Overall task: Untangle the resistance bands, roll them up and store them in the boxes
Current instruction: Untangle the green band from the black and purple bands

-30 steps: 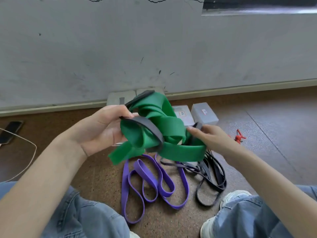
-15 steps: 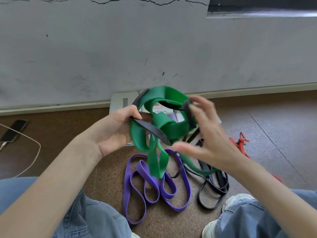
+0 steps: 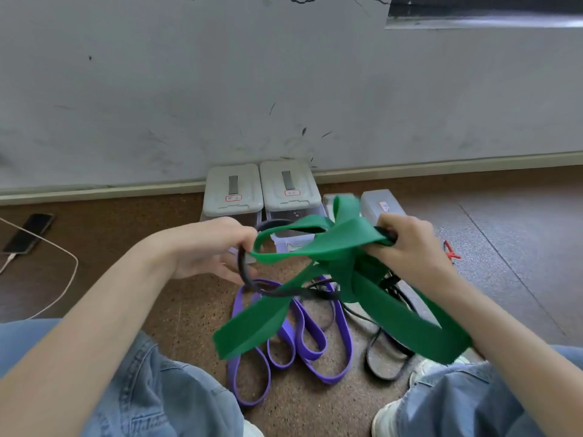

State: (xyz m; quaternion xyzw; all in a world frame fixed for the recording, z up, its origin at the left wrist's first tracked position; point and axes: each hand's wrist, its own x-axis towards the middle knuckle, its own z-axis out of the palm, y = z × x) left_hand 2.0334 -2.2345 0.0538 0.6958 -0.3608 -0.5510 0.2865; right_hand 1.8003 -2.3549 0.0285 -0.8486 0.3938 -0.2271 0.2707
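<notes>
Above the brown floor (image 3: pixel 176 310), between the person's knees, both hands hold a knot of bands in the air. The left hand (image 3: pixel 205 247) curls its fingers round a thin black band (image 3: pixel 244 272), which loops down below the hand and runs right into the knot; the same fingers also grip the near end of a wide green band (image 3: pixel 315 247). The right hand (image 3: pixel 410 244) is closed in a fist round the other gathered end of the green band, with a bit of black band showing at the knuckles. The green band crosses itself in a knot near the middle, and two broad flat tails hang from it, one toward the lower left and one toward the lower right over the right knee.

On the floor under the knot lies a purple band (image 3: pixel 303 339), folded in several long loops. Just to its right lies another black band (image 3: pixel 378 364), loosely coiled, next to a white shoe (image 3: pixel 391 417).

Against the base of the grey wall (image 3: pixel 284 89) stand two clear boxes with white lids (image 3: pixel 233 190), side by side and shut. To their right stand two more grey boxes (image 3: pixel 381 203), partly hidden by the green band and the right hand. A small red object (image 3: pixel 451 252) lies on the floor beside the right hand; what it is cannot be told. At far left a phone (image 3: pixel 28 233) lies on the floor with a white cable (image 3: pixel 63 279) plugged in.
</notes>
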